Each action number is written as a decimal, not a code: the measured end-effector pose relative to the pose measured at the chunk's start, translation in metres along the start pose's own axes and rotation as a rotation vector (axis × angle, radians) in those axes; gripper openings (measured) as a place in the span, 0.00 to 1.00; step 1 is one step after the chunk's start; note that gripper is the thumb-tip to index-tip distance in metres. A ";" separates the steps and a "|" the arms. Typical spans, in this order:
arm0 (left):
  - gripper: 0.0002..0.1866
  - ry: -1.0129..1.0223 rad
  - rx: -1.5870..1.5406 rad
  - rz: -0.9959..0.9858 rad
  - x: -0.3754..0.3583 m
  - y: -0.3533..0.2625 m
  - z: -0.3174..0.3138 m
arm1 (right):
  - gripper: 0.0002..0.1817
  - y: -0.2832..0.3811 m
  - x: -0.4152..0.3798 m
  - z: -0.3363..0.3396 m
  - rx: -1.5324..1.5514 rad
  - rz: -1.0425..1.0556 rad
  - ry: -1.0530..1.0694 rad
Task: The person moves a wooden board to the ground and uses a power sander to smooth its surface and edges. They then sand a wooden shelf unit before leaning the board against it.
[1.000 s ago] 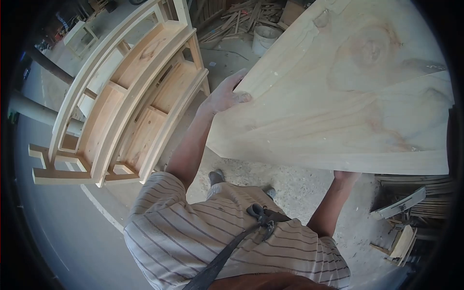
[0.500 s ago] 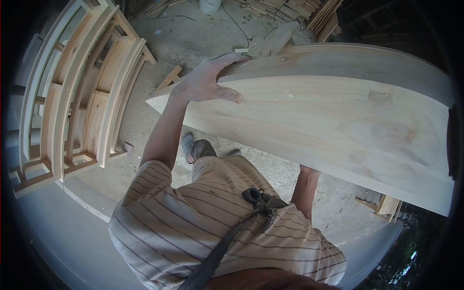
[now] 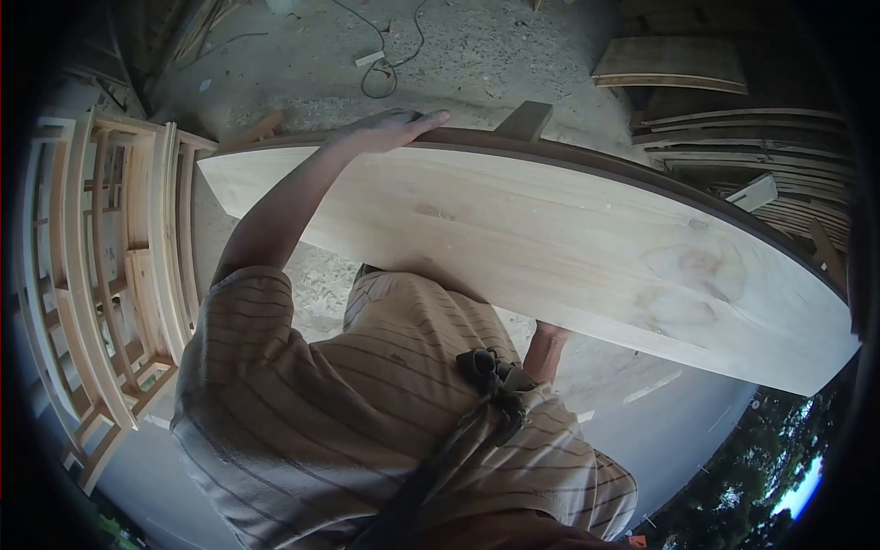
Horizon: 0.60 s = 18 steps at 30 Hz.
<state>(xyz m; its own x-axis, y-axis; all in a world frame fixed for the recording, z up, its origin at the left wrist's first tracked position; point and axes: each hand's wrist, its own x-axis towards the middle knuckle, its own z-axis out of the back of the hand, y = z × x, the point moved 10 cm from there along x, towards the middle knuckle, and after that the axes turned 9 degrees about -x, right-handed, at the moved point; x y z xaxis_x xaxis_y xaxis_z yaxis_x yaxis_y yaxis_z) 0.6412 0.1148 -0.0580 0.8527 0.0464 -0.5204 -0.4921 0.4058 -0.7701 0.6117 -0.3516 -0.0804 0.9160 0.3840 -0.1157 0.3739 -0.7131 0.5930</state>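
Note:
A long, wide, pale wooden board [image 3: 513, 238] with knots and grain spans the view in front of my body, its broad face toward me. My left hand [image 3: 390, 131] grips over its far upper edge, fingers lying along that edge. At the lower edge, my right hand [image 3: 548, 333] supports the board from below; its fingers are hidden behind the wood. The board's lower edge passes close in front of my striped shirt and covers my feet.
A slatted wooden frame [image 3: 137, 247] stands at the left. Behind the board, a short block [image 3: 524, 121] sticks up, and a cable [image 3: 392, 64] lies on the dusty floor. Stacked planks [image 3: 752, 137] and a flat panel [image 3: 674, 62] are at the right back.
The board has turned more face-on and shifted left across my body, with both hands still on it. My left thumb no longer shows on the near face. The view has swung, revealing stacked planks.

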 end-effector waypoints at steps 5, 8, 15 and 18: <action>0.53 0.157 0.140 -0.039 0.052 -0.058 -0.069 | 0.38 0.008 -0.012 0.056 0.045 -0.012 -0.146; 0.50 0.280 0.215 0.091 0.079 -0.057 -0.127 | 0.39 0.016 -0.024 0.095 0.077 -0.038 -0.218; 0.48 0.265 0.155 0.166 0.103 -0.074 -0.245 | 0.39 0.045 -0.081 0.204 0.176 -0.128 -0.371; 0.47 0.251 0.239 0.219 0.116 -0.070 -0.289 | 0.39 0.061 -0.099 0.251 0.236 -0.117 -0.444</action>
<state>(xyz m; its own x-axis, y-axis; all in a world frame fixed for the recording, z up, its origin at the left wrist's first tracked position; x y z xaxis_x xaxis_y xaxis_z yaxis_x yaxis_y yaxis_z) 0.7237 -0.1725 -0.1706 0.6483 -0.0568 -0.7593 -0.5778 0.6128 -0.5392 0.5802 -0.5803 -0.2334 0.8200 0.2198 -0.5285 0.4536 -0.8127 0.3657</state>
